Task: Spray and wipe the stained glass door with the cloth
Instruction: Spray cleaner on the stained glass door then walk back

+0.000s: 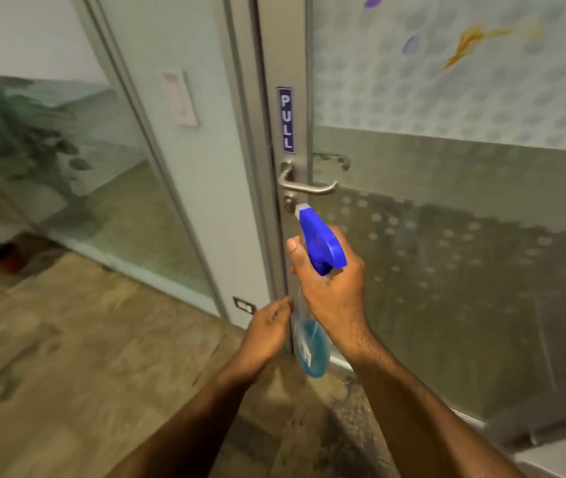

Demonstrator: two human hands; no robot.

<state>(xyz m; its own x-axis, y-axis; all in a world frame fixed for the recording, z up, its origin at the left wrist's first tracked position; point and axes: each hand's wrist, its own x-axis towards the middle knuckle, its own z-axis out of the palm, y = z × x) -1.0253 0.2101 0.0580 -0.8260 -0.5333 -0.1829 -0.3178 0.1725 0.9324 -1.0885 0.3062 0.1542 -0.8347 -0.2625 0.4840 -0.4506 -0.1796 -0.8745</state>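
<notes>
the right hand is wrapped tight around the neck of the spray bottle, its thumb lying along the left side of the blue trigger head, whose nozzle points up toward the metal door handle just above the fingers. the left hand sits low and left of the bottle, fingers loosely curled and holding nothing, fingertips just beside the clear body with its blue liquid. the glass door stands beyond the right knuckles, with an orange stain and purple smudges far above them.
</notes>
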